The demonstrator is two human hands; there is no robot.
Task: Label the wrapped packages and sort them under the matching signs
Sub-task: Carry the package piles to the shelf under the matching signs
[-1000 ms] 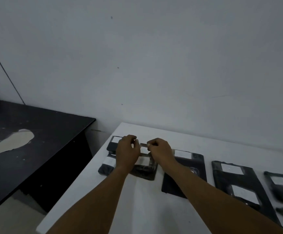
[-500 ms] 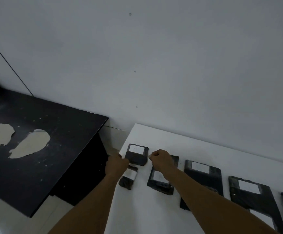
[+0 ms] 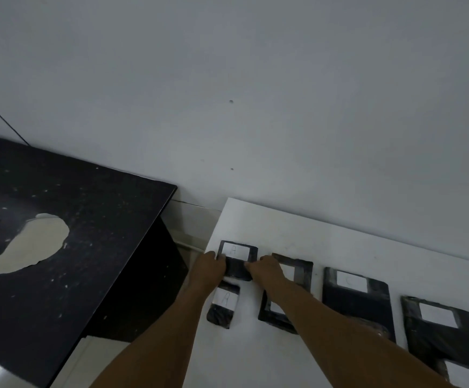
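Note:
A small black wrapped package [image 3: 237, 260] with a white label marked A lies near the far left corner of the white table [image 3: 297, 233]. My left hand [image 3: 209, 268] grips its left edge and my right hand [image 3: 264, 268] grips its right edge. Just below it lies another small black package [image 3: 223, 306], also with a white label marked A. To the right, a flat black package [image 3: 297, 273] sits partly under my right forearm. Further right lie two larger labelled black packages [image 3: 356, 295] [image 3: 440, 329].
A worn black table [image 3: 60, 247] with pale patches stands to the left, with a gap between it and the white table. A bare grey wall [image 3: 255, 107] rises behind both. No signs show on it.
My left hand moved right from the table's edge onto the far package marked A. My right hand left the flat package and took the same package's right side. The camera tilted down and left.

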